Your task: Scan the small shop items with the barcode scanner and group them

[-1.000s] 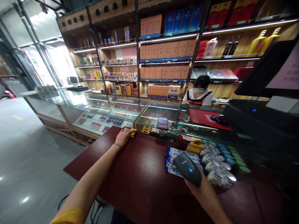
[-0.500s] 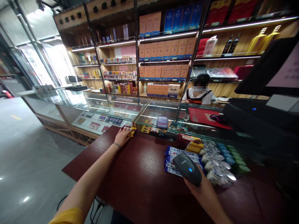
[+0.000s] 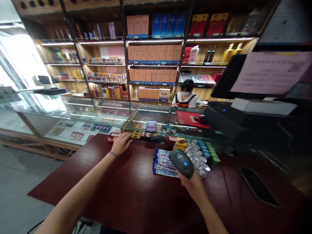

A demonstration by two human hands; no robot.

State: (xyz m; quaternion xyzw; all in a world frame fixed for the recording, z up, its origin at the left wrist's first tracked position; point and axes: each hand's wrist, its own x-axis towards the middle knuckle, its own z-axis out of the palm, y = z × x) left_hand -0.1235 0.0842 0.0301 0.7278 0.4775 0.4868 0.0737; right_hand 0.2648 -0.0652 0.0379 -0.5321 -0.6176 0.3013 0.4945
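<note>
My left hand (image 3: 122,143) lies with its fingers spread on the dark red wooden counter (image 3: 136,191), next to a few red and yellow packets (image 3: 112,136) by the glass case. My right hand (image 3: 192,182) grips a dark barcode scanner (image 3: 181,162) with a blue light, held above the counter. Just beyond the scanner lie blue and white snack bars (image 3: 162,159), a cluster of silver-wrapped items (image 3: 198,156) and a row of green and blue tubs (image 3: 210,152).
A glass display case (image 3: 97,112) runs along the far edge of the counter. A seated person (image 3: 185,95) is behind it. A till with a monitor (image 3: 234,107) stands at right, a dark phone (image 3: 258,186) lies on the counter. Shelves of boxes (image 3: 153,53) fill the back wall.
The view has swung to the right and the till now shows more fully. My left hand has spread flat beside the packets. The scanner stays in my right hand.
</note>
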